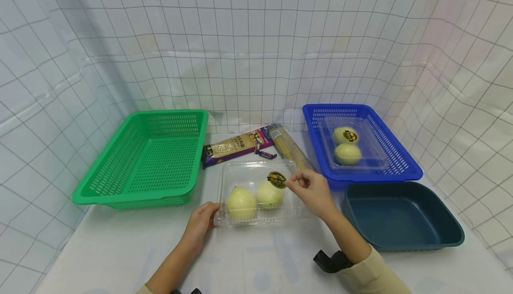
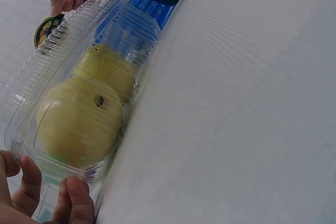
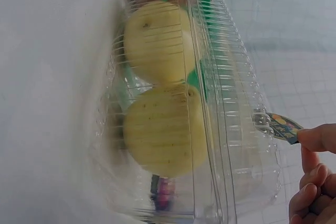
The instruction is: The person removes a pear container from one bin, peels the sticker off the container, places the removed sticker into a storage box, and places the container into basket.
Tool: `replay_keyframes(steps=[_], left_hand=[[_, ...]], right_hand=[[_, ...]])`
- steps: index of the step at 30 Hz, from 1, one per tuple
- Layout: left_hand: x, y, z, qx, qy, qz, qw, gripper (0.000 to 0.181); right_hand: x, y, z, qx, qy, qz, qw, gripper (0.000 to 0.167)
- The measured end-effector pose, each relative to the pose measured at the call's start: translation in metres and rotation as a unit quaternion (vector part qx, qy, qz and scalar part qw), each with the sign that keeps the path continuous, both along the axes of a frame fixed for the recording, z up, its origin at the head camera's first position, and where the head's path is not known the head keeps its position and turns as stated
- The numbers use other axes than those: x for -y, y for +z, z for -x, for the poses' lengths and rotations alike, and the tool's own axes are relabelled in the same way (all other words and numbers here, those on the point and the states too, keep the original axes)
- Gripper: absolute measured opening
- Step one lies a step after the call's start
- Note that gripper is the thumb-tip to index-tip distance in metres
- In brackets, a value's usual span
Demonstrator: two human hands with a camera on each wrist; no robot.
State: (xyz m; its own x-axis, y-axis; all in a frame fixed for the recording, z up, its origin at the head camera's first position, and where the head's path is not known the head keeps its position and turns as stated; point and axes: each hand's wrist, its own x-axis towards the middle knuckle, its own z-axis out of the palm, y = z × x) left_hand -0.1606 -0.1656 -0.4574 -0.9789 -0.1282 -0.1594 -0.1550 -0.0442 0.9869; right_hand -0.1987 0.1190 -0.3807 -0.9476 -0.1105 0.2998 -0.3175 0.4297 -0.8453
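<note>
A clear plastic clamshell container (image 1: pixel 256 217) with two pale yellow-green pears (image 1: pixel 242 202) inside sits on the white table. My left hand (image 1: pixel 200 222) grips its left end, thumb and fingertips on the ribbed wall. Over the lid, my right hand (image 1: pixel 313 191) pinches the edge of a black and gold oval sticker (image 1: pixel 276 179) between thumb and forefinger. In the right wrist view, part of the sticker (image 3: pixel 283 126) stands out from the lid while its other end meets the plastic. The lid looks closed over the pears.
A green basket (image 1: pixel 160 156) stands left and a dark teal tub (image 1: pixel 405 218) right. A blue basket (image 1: pixel 396 156) holds another stickered fruit container (image 1: pixel 372 151). Behind lie a gold and purple pasta packet (image 1: pixel 236 147), a bag of noodles (image 1: pixel 290 144) and a small purple-wrapped candy (image 1: pixel 266 154).
</note>
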Motion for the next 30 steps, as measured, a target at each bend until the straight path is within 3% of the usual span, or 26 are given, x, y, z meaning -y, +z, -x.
replay_keyframes(steps=[9, 30], left_hand=[[0.0, -0.001, 0.001, 0.005, 0.002, 0.001, 1.0, 0.025], [0.0, 0.0, 0.002, 0.002, 0.0, -0.003, 1.0, 0.025]], right_hand=[[-0.017, 0.009, -0.002, 0.009, -0.012, -0.018, 0.9997, 0.015], [-0.061, 0.005, -0.004, 0.011, -0.06, -0.027, 0.9977, 0.019]])
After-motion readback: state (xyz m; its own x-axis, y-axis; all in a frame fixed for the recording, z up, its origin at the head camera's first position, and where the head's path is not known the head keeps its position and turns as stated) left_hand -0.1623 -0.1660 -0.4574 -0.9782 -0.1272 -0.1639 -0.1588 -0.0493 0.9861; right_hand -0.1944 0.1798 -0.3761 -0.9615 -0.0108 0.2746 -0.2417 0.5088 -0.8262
